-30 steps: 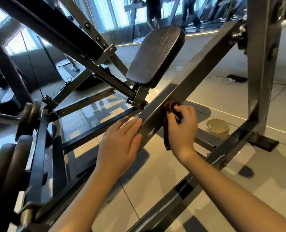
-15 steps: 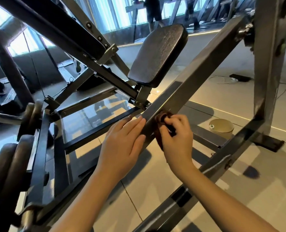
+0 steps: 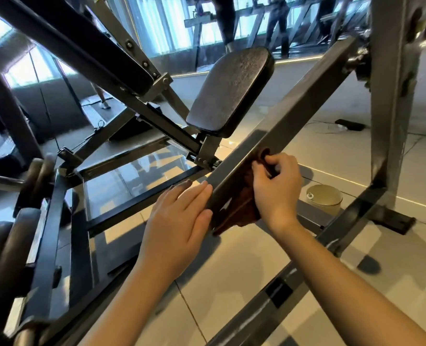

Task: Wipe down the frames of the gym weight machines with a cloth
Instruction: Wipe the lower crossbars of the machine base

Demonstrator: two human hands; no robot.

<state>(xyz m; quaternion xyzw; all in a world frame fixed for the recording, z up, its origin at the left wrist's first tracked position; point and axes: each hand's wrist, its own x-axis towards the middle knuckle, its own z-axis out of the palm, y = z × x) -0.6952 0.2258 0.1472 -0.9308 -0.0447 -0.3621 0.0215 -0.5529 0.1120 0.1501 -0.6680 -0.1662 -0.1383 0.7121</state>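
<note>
A: Right hand (image 3: 276,193), what's it doing?
B: Fingers curled, gripping a dark reddish-brown cloth (image 3: 242,206). The cloth is bunched under the fingertips and pressed against the slanted grey square-section steel frame bar (image 3: 289,116).
A: Where's the cloth on the bar?
B: On the lower stretch, on the bar's right-hand side. The loose end hangs below the bar's edge, just left of the wrist.
A: Left hand (image 3: 177,221)?
B: Flat, fingers straight and together, holding nothing. The fingertips touch the bar's left edge just beside the cloth, so the bar runs between the two hands.
A: How does the bar run?
B: It rises from lower centre to upper right and meets an upright grey steel post (image 3: 389,108) at a joint. The joint is blurred, so I can't tell the fixing.
A: Anything else?
B: There's a black textured padded rest (image 3: 232,91), tilted, behind the bar and apart from both hands. Dark round weight plates (image 3: 39,176) sit at the left. A round beige tin (image 3: 325,198) sits on the pale glossy tiled floor (image 3: 232,270), past the right hand and near the machine's base rail. A black power strip (image 3: 349,124) lies farther back on the floor. People's legs show by the far windows, too blurred for detail.
</note>
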